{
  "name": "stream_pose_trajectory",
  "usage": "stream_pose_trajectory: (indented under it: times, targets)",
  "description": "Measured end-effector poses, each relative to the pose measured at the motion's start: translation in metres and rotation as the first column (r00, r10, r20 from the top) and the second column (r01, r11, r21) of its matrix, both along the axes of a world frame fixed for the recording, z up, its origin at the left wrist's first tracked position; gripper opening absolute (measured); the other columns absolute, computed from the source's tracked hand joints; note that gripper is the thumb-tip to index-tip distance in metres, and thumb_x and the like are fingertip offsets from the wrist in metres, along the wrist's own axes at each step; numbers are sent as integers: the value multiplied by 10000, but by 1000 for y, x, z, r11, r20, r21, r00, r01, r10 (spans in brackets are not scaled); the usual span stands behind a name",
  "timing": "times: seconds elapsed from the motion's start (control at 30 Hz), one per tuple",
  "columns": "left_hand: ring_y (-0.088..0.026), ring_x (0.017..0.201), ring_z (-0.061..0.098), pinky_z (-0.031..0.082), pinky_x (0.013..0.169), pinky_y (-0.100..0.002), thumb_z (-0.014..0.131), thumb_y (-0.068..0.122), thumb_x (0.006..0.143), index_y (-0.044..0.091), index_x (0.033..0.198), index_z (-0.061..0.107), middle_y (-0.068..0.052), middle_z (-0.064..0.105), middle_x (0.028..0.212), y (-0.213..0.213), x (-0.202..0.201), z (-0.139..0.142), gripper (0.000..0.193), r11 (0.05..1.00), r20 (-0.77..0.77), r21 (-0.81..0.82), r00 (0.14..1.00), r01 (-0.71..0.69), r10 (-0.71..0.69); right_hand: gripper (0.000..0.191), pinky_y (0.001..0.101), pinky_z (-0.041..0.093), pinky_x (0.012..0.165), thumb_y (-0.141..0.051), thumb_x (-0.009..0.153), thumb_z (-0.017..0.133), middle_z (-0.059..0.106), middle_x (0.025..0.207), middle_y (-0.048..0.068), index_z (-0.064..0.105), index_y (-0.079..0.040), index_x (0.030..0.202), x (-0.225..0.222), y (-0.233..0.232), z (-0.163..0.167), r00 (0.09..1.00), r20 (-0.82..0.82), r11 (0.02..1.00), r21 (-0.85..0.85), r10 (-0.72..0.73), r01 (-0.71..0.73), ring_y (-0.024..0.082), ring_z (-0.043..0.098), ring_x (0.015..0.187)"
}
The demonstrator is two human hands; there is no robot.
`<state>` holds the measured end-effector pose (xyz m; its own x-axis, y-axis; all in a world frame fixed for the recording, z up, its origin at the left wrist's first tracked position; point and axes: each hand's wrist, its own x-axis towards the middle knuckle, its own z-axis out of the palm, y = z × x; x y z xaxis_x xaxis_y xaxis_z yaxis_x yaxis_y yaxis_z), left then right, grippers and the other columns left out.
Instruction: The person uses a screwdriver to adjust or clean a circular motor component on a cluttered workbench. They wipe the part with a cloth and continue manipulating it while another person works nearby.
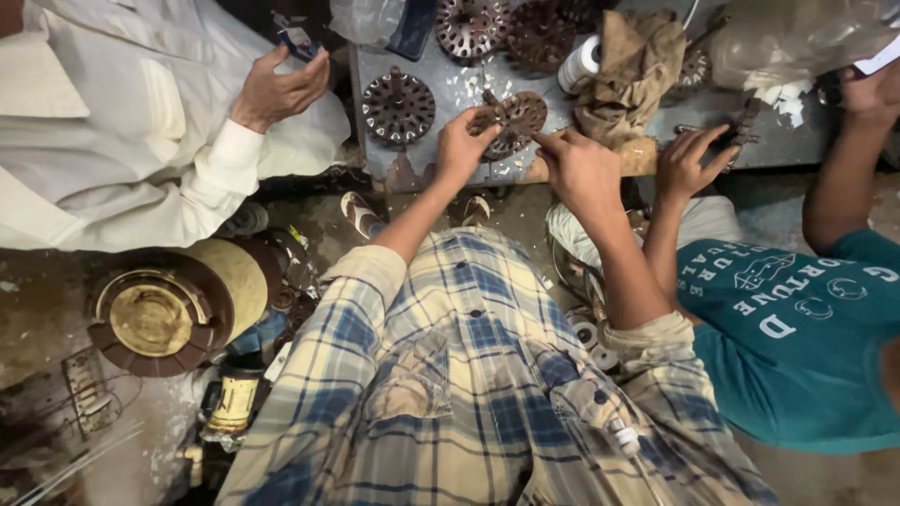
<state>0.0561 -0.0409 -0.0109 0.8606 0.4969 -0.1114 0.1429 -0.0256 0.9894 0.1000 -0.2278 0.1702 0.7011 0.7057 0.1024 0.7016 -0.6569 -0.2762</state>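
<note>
- Both hands of the person in the plaid shirt (469,375) meet on a round, rusty-brown slotted metal stator core (514,120); left hand (462,142) pinches its near edge, right hand (579,167) presses fingertips on its rim
- it lies on the grey metal workbench (412,159); a similar core (398,106) sits just left
- a neighbour's hand (689,161) rests to the right; a white-sleeved hand (277,89) grips a small card

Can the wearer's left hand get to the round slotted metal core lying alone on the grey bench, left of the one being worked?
Probably yes. The left hand rests on the worked slotted core, and the lone round slotted metal core lies just beside it on the grey bench, nothing between.
</note>
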Motion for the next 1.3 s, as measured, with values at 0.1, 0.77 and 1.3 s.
stream_pose_trajectory:
  times: [0.1, 0.77, 1.3]
  targets:
    - [-151, 948, 779, 622, 837, -296, 831, 107, 820, 71, 1163, 721, -86, 804, 1038, -1, 5, 5, 362, 998, 64, -69, 998, -11, 16, 191, 449, 517, 567, -201, 962, 665, 706, 838, 115, 806, -225, 1089, 12, 13, 5, 995, 70, 976, -208, 76, -60, 320, 695, 730]
    - [-249, 902, 786, 607, 801, -359, 814, 128, 798, 97, 1071, 758, -118, 794, 966, -2, 18, 29, 281, 969, -40, 248, 999, 19, -10, 245, 392, 558, 600, -320, 894, 689, 747, 755, 100, 782, -143, 754, 94, 107, 14, 797, 41, 627, -643, 603, -441, 262, 744, 730]
    - [-294, 906, 773, 592, 800, -391, 779, 162, 809, 85, 978, 749, -123, 792, 928, -4, 15, 38, 188, 954, -97, 294, 995, 60, -33, 280, 414, 592, 662, -355, 994, 661, 768, 826, 135, 824, -139, 922, 81, 106, 4, 811, -106, 589, -634, 575, -501, 307, 757, 771]
